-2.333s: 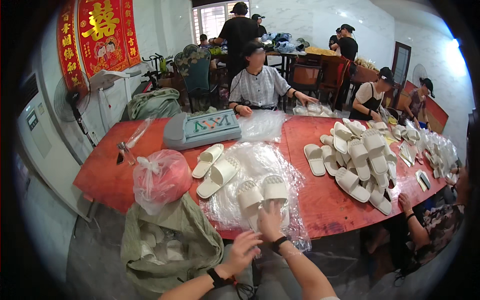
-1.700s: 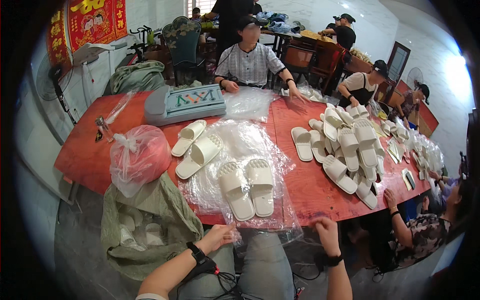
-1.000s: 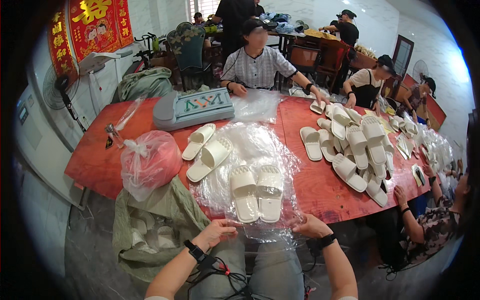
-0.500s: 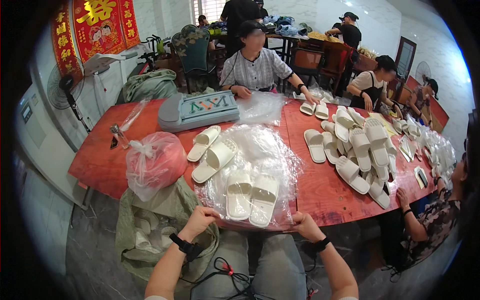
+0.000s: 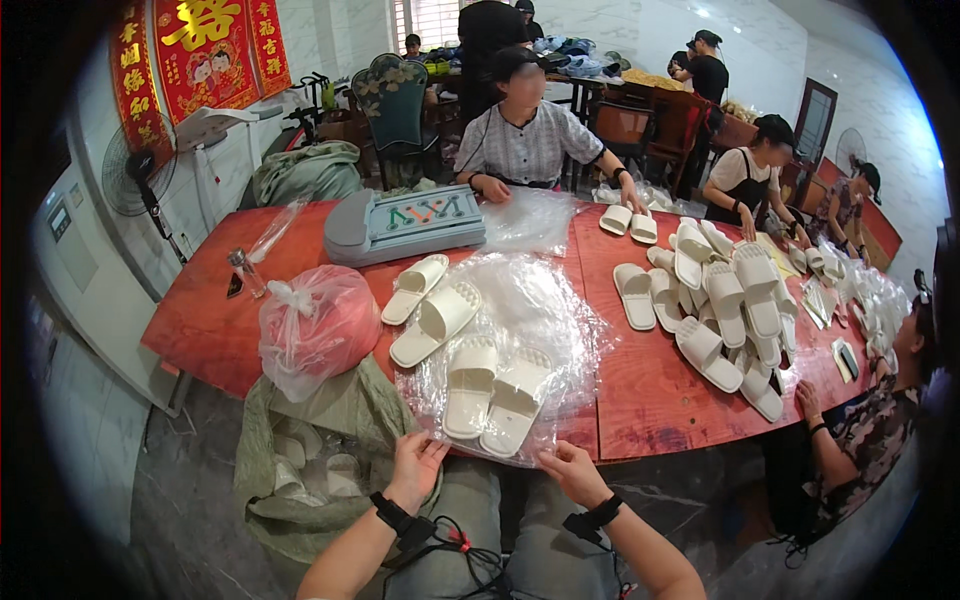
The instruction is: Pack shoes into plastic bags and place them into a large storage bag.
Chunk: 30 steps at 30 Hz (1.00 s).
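Observation:
A pair of white slippers, the left slipper and the right slipper, lies near the table's front edge with clear plastic about them. Whether they are inside the top bag or on it I cannot tell. My left hand pinches the near edge of the clear plastic bag at the slippers' lower left. At the lower right, my right hand grips the same edge between thumb and fingers. Beyond the pair, two more white slippers rest on the layered plastic.
On the red table are a pile of white slippers, a grey device and a knotted bag with red contents. A green sack holding slippers stands below left. Several co-workers sit around; one across touches slippers.
My right hand has moved left, closer to my left hand, along the bag's edge. The right slipper of the near pair has tilted and shifted left. The view has shifted slightly.

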### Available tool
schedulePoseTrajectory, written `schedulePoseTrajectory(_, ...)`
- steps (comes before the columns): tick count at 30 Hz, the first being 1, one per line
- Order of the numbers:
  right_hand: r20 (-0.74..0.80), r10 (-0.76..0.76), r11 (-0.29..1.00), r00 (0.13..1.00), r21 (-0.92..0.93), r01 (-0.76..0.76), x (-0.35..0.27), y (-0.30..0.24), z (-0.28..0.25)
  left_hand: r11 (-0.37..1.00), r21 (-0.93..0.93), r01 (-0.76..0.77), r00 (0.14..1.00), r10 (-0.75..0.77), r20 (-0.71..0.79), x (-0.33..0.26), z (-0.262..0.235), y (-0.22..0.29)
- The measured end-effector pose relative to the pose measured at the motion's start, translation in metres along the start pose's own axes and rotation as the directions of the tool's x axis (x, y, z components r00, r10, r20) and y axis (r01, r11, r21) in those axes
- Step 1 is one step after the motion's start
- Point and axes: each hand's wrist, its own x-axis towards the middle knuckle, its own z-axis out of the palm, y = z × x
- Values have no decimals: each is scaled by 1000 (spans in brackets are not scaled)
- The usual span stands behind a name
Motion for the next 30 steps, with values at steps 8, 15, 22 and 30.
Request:
schedulePoseTrajectory(8, 186, 0, 972, 983, 230, -43, 0, -12, 57, 941, -33, 335, 937, -329, 120, -19, 37, -13)
schedulePoseTrajectory(15, 396, -6, 977, 918, -192, 89, -19, -12, 62, 995, 34, 90, 995, -92, 49, -17, 44, -31)
schedulePoseTrajectory(22, 360, -21, 960, 933, -252, 119, -29, -28, 38, 986, 118, -115, 989, 103, 102, -70, 11, 48)
schedulePoseTrajectory(30, 177, 215, 847, 960, -524, -93, -30, 13, -17, 888, 66, -455, 818, 446, -363, -135, -66, 155)
